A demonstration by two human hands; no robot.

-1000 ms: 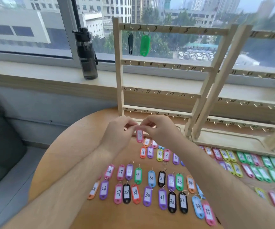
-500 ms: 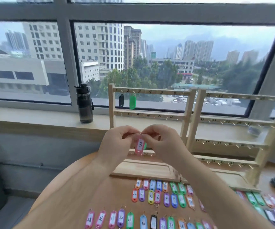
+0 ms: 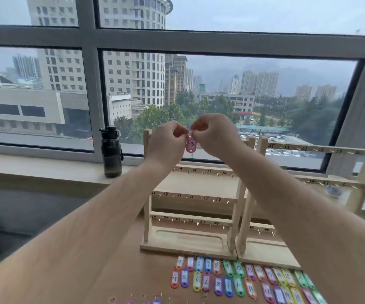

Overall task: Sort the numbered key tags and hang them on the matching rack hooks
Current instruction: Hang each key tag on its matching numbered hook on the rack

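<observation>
Your left hand (image 3: 166, 144) and right hand (image 3: 215, 134) both pinch the top of the pink tag marked 3 (image 3: 191, 145), which hangs between them, up by the wooden rack's (image 3: 188, 240) top. Other numbered tags (image 3: 228, 285) lie in rows on the worktop (image 3: 153, 275).

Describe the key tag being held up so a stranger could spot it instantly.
Find the left wooden rack before the big window. At its top the left hand and right hand meet, pinching a pink tag marked 3. It alone is held; the other tags lie in rows on the table.
</observation>
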